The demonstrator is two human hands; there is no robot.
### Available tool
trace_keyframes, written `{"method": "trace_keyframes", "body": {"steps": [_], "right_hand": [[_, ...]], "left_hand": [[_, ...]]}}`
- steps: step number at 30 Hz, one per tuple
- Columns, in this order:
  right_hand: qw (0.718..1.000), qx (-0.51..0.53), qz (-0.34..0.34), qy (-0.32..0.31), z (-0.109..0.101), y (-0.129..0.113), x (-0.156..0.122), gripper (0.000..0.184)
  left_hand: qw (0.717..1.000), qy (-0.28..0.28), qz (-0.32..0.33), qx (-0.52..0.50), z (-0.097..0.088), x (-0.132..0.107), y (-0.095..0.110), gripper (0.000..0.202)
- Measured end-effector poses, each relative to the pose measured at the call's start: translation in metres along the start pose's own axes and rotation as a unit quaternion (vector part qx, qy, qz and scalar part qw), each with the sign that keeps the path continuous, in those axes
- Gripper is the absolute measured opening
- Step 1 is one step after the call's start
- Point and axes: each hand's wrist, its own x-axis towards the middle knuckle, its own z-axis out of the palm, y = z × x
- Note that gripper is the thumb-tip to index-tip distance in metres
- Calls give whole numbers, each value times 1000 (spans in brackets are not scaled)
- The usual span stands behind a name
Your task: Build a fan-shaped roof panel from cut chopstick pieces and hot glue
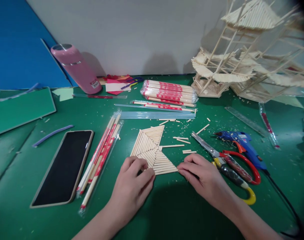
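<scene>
A flat panel of short wooden sticks [148, 141] lies on the green table, its sticks laid in wedge-shaped rows around a centre, with an open gap on its right side. My left hand [134, 181] is closed at the panel's lower left edge, its fingers curled over the sticks. With thumb and fingertips, my right hand [202, 173] pinches the panel's lower right corner, at the end of the bottom stick. One loose stick [173, 145] reaches from near the centre into the gap. Several cut pieces [183, 140] lie to the right.
Scissors [229, 163] and a blue glue gun [244, 143] lie right. Wrapped chopsticks [101, 156] and a phone [63, 168] are left. Behind are a chopstick bundle [169, 91], glue sticks [157, 115], a pink bottle [76, 68] and a wooden stick tower [222, 70].
</scene>
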Motion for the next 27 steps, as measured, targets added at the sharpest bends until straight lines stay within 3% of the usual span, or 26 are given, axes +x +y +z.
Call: {"method": "trace_keyframes", "body": {"steps": [12,27], "right_hand": [[999,-15,-21,23,5,7,-2,17],[1000,17,10,-20,-2,2,3,18]], "left_hand": [[998,-11,-43,-49,-5,-2,5,10],[998,-9,-36,-49,-3,-1,3,10]]}}
